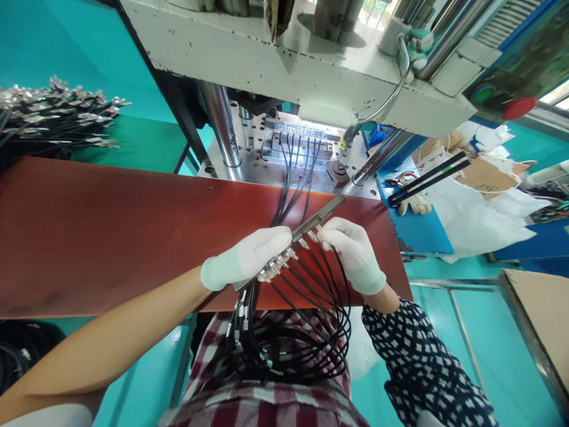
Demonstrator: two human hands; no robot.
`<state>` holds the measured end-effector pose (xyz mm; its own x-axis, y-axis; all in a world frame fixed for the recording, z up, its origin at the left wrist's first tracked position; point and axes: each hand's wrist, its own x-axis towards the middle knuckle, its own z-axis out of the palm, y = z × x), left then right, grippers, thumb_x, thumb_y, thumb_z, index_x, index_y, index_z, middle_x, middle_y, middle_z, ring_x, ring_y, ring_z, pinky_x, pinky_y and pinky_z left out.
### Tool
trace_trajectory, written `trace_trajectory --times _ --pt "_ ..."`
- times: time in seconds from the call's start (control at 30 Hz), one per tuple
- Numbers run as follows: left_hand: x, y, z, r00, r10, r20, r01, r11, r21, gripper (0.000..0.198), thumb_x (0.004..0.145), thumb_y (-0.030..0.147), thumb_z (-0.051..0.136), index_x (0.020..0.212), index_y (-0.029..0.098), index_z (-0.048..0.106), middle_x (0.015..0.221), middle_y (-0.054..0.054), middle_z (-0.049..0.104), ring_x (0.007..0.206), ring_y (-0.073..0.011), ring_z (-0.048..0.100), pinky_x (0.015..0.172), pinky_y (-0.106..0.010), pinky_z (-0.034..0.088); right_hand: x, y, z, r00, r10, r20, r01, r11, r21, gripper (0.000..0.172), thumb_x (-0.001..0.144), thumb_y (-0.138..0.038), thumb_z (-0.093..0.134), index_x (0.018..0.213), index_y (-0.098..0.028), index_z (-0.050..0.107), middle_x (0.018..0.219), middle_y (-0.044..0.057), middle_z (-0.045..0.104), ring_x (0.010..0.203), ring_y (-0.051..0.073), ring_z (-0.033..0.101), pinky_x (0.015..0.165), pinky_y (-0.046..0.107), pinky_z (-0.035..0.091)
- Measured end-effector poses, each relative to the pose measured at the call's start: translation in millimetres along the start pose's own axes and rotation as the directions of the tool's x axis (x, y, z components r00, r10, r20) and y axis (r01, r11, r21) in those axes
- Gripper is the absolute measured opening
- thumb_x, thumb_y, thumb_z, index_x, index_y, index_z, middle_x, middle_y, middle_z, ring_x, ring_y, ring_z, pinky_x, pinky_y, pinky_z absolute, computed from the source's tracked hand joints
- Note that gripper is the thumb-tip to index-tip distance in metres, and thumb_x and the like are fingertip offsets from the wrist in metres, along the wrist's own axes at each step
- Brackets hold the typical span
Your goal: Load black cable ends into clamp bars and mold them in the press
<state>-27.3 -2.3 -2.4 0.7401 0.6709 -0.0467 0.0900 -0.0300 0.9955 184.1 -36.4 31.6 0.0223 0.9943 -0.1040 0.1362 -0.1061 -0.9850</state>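
Head view: gloved left hand (255,252) has a solid hold on a metal bar (329,207), which is slanted over the red-brown bench (133,237), in front of the press (267,62). Right hand (353,250) looks pinched on a cable end at the bar, by some silver connectors (279,261). Black cables (293,375) loop lapward.

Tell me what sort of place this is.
Probably a factory workshop: in view are a chipped off-white metal press, a round red control button and a heap of thin black cables with silvery metal ends.
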Motion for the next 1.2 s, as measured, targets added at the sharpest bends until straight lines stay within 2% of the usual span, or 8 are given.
trace_trajectory --times 0.43,0.63,0.7,0.8,0.9,1.0,1.1,1.2 --pt "0 3 8.7 0.998 -0.033 -0.052 0.047 0.951 0.306 0.038 0.101 0.049 0.035 0.077 0.019 0.041 0.06 0.006 0.042 0.054 -0.0085 0.039 0.054 -0.023 0.036 -2 6 -2 1.0 0.006 -0.01 -0.007 0.99 -0.14 0.024 0.081 -0.024 0.063 0.059 -0.017 0.055 0.06 -0.004 0.053 0.06 0.009 0.045 0.058 0.023 0.036" --pt "-1 2 9.1 0.996 -0.069 -0.063 0.08 0.977 0.2 0.042 0.1 0.053 0.034 0.077 0.019 0.043 0.062 0.006 0.046 0.055 -0.0083 0.045 0.055 -0.022 0.039 -14 10 -9 0.999 -0.043 -0.001 0.04 0.921 -0.388 0.017 0.089 -0.03 0.057 0.081 -0.019 0.068 0.079 -0.001 0.068 0.073 0.012 0.059 0.067 0.023 0.046" --pt "-2 2 8.6 0.995 -0.079 -0.061 0.088 0.984 0.156 0.042 0.1 0.054 0.035 0.079 0.019 0.044 0.063 0.006 0.047 0.054 -0.0084 0.047 0.056 -0.023 0.04 -19 12 -9 0.986 -0.169 -0.005 0.143 0.848 -0.511 0.016 0.089 -0.028 0.057 0.09 -0.02 0.07 0.084 0.0 0.069 0.072 0.012 0.059 0.069 0.024 0.047" --pt "-2 2 8.4 0.995 -0.085 -0.053 0.091 0.985 0.145 0.041 0.1 0.054 0.035 0.079 0.019 0.044 0.062 0.006 0.046 0.052 -0.0086 0.048 0.054 -0.023 0.041 -23 14 -4 0.907 -0.42 -0.019 0.273 0.622 -0.734 0.013 0.087 -0.022 0.058 0.082 -0.019 0.069 0.071 -0.002 0.064 0.061 0.01 0.052 0.065 0.025 0.042" --pt "-2 0 8.3 0.997 -0.048 -0.054 0.057 0.979 0.194 0.041 0.1 0.052 0.034 0.078 0.019 0.043 0.062 0.006 0.045 0.052 -0.0083 0.047 0.054 -0.023 0.04 -20 16 0 0.808 -0.588 0.03 0.302 0.369 -0.879 0.017 0.086 -0.019 0.058 0.07 -0.018 0.065 0.061 -0.003 0.058 0.056 0.011 0.047 0.061 0.028 0.037" --pt "-1 -2 8.3 0.998 -0.01 -0.063 0.026 0.969 0.247 0.039 0.101 0.049 0.033 0.077 0.019 0.04 0.062 0.006 0.043 0.053 -0.008 0.045 0.056 -0.023 0.038 -16 17 2 0.741 -0.665 0.099 0.311 0.209 -0.927 0.019 0.084 -0.018 0.06 0.065 -0.018 0.062 0.057 -0.003 0.055 0.055 0.012 0.045 0.06 0.03 0.034" --pt "-1 -3 8.8 0.998 0.022 -0.054 -0.006 0.96 0.278 0.038 0.101 0.048 0.032 0.077 0.019 0.039 0.062 0.006 0.042 0.055 -0.0085 0.043 0.056 -0.023 0.037 -15 18 1 0.716 -0.687 0.124 0.325 0.17 -0.93 0.024 0.084 -0.016 0.058 0.06 -0.019 0.059 0.053 -0.003 0.052 0.054 0.012 0.043 0.06 0.03 0.033" --pt "-2 0 9.2 0.999 0.014 -0.05 0.0 0.966 0.26 0.039 0.101 0.048 0.032 0.077 0.019 0.04 0.062 0.006 0.043 0.054 -0.0086 0.044 0.056 -0.023 0.038 -20 16 0 0.769 -0.632 0.097 0.312 0.238 -0.92 0.017 0.087 -0.018 0.058 0.071 -0.019 0.064 0.062 -0.002 0.059 0.057 0.012 0.048 0.063 0.03 0.036"
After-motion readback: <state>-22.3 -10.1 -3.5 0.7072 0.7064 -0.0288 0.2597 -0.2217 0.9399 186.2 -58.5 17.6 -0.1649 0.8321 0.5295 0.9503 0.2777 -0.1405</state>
